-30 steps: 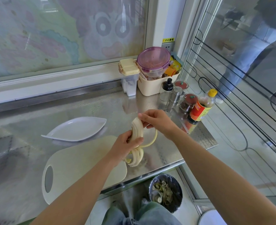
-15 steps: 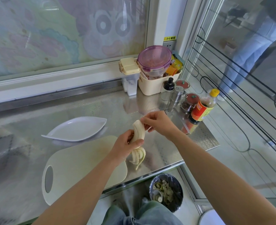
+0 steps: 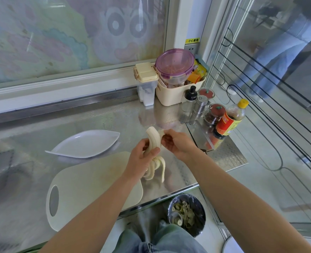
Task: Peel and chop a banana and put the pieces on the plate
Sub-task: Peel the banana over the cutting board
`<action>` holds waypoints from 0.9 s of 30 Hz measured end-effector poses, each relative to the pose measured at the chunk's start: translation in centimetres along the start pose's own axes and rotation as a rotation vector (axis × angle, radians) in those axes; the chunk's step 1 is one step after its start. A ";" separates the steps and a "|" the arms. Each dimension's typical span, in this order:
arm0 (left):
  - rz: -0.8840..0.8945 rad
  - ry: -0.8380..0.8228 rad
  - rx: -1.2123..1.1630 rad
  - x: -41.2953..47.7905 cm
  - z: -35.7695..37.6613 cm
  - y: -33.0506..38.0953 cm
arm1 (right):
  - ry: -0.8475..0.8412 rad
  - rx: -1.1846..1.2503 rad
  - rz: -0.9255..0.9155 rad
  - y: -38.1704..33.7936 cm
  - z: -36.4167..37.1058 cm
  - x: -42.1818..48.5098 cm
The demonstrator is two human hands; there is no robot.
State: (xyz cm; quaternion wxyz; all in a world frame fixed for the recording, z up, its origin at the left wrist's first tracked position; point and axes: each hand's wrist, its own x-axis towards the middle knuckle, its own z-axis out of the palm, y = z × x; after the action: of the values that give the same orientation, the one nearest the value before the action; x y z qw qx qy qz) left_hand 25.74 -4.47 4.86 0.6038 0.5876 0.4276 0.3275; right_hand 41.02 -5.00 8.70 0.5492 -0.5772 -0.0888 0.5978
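Off-task items, from my feed:

- Brushed stainless steel counter (image 3: pixel 96 115).
- Back right corner: cream plastic caddy (image 3: pixel 171 96), with a round clear tub with a purple lid (image 3: pixel 174 65) resting on top and orange and yellow packets (image 3: pixel 198 73) behind it.
- Touching the caddy's left side: clear canister with a cream flip lid (image 3: pixel 146 84).
- In front of the caddy: black-topped glass bottle (image 3: pixel 189 99), steel shaker (image 3: pixel 200 105), two red-lidded jars (image 3: pixel 215 114).
- Yellow-capped, red-labelled sauce bottle (image 3: pixel 230 118) at the counter's right edge.
- On the floor below: black-lined bin (image 3: pixel 199 223) holding peel scraps.
- Frosted window with a faded cartoon (image 3: pixel 123 26).

Faded blue-grey denim jeans (image 3: pixel 171 241)
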 end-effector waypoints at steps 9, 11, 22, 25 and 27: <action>-0.041 0.172 -0.320 0.1 1.0 0.7 | 0.102 0.118 0.134 1.9 -0.8 1.0; -0.053 0.217 -0.331 0.3 1.1 0.7 | 0.137 0.049 0.160 2.3 -1.4 1.6; -0.124 0.240 -0.471 0.3 1.3 0.9 | 0.229 -0.264 0.210 4.2 -4.9 2.4; -0.185 0.217 -0.467 0.5 0.8 0.8 | 0.292 -0.454 -0.093 2.7 -4.8 1.9; -0.222 0.190 -0.503 0.4 0.6 1.0 | 0.231 -0.457 -0.269 1.2 -4.0 1.0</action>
State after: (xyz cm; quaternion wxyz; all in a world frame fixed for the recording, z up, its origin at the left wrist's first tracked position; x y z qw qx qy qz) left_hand 26.59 -4.29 5.76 0.7201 0.3357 0.4492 0.4087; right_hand 43.75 -6.77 5.98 0.4857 -0.7332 -0.2341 0.4144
